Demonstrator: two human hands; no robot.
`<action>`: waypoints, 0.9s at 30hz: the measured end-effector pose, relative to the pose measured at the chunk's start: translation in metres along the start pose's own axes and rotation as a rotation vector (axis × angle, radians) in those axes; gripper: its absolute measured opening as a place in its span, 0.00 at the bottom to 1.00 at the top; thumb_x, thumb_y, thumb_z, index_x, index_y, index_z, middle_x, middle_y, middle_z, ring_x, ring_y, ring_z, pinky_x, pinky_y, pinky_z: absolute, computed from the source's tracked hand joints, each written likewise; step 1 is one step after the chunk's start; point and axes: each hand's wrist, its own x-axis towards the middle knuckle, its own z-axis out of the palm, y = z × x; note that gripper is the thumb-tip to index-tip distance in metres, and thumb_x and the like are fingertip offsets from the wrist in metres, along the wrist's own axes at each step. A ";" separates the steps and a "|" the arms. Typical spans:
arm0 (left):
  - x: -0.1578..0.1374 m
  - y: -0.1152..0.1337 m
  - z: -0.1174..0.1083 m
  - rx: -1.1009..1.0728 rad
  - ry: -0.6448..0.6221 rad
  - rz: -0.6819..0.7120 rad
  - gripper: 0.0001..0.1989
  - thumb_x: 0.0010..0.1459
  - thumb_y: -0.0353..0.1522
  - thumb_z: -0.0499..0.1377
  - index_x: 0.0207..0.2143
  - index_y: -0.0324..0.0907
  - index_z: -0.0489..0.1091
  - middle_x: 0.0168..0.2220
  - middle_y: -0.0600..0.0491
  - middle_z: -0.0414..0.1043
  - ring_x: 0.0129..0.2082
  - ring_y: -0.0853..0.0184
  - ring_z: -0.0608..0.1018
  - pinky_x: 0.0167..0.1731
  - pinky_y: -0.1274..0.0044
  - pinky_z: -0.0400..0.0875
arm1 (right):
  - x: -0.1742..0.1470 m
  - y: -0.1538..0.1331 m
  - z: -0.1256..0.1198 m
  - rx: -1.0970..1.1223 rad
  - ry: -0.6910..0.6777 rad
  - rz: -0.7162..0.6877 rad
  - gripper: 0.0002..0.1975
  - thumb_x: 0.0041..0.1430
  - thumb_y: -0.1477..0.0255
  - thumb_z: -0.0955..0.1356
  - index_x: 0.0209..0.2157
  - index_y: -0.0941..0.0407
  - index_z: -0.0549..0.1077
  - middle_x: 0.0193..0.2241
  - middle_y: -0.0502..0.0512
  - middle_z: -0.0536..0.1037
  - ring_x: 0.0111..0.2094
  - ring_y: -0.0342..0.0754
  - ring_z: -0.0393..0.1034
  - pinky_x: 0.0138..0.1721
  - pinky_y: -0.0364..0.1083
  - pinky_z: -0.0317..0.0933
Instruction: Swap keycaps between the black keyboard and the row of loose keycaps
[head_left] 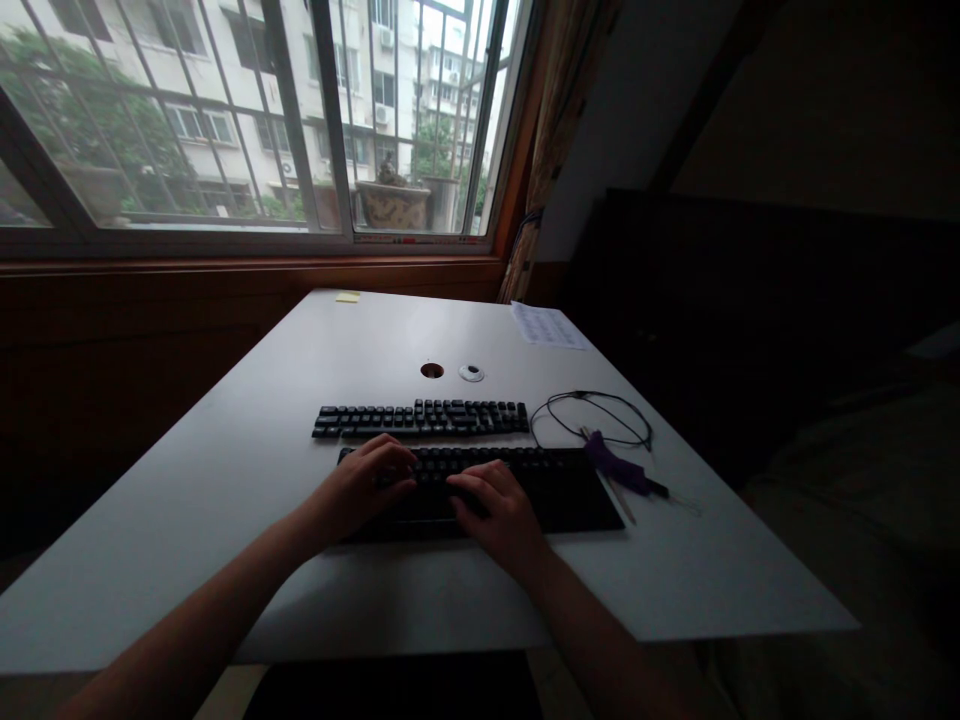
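A black keyboard [570,495] with a wide front rest lies on the white table in front of me. My left hand [375,475] is over its left part, fingers bent and the thumb apart from them. Near the keyboard's middle, my right hand [491,500] has its thumb and fingertips drawn together; whatever they may hold is too small and dark to make out. Just behind the keyboard, rows of black keycaps [427,417] stand laid out in keyboard order. Both hands cover part of the keyboard's keys.
To the right are a looped black cable [600,395], a purple-wrapped tool [619,465] with thin wire at its end, and a slim pale stick [621,503]. Behind the keycaps are a round table hole [432,371] and its white cover [471,373]. A printed sheet [547,326] lies far right.
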 end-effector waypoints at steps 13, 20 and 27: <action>-0.063 -0.073 -0.056 -0.078 0.081 -0.210 0.16 0.63 0.40 0.64 0.52 0.48 0.71 0.51 0.50 0.67 0.43 0.63 0.82 0.47 0.67 0.83 | 0.002 0.017 -0.006 -0.121 0.065 0.204 0.11 0.61 0.75 0.69 0.45 0.51 0.74 0.40 0.54 0.79 0.43 0.54 0.71 0.49 0.56 0.68; -0.063 -0.083 -0.054 -0.052 0.056 -0.158 0.26 0.59 0.38 0.68 0.59 0.53 0.66 0.55 0.49 0.64 0.49 0.61 0.79 0.50 0.64 0.82 | 0.001 0.019 -0.003 -0.089 0.049 0.264 0.12 0.61 0.75 0.69 0.46 0.51 0.74 0.39 0.54 0.78 0.41 0.53 0.71 0.46 0.54 0.68; -0.063 -0.083 -0.053 -0.022 0.070 -0.138 0.25 0.60 0.38 0.67 0.58 0.54 0.67 0.56 0.49 0.63 0.48 0.62 0.79 0.50 0.63 0.81 | 0.003 0.019 -0.004 -0.099 0.054 0.275 0.08 0.61 0.74 0.69 0.43 0.51 0.74 0.37 0.54 0.78 0.41 0.53 0.71 0.44 0.53 0.68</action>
